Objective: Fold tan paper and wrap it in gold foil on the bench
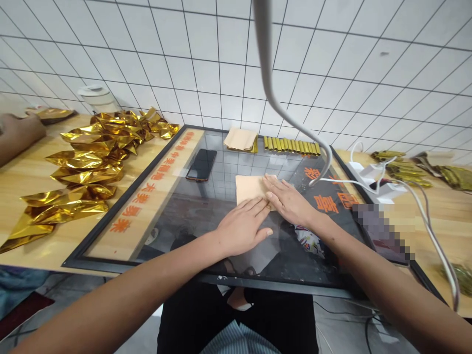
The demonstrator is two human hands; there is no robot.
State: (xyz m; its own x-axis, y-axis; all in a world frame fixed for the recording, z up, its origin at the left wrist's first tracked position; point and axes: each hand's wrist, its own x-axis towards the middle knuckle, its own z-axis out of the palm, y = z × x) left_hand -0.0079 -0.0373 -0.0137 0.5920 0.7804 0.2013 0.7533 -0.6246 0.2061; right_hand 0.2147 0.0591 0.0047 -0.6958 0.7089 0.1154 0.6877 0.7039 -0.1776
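Observation:
A tan sheet of paper lies flat on the black-framed glass panel in front of me. My left hand rests with fingers stretched out over the sheet's near edge. Against the sheet's right side lies my right hand, also flat, its fingers close to the left fingertips. Part of the sheet is hidden under both hands. Behind it sits a small stack of tan and gold paper, and to the right of that a row of rolled gold paper tubes.
Folded gold foil pieces pile up on the left. A black phone lies on the glass. A white cable hangs down to the power strip at right. Another person's hand is at far left, near a lidded cup.

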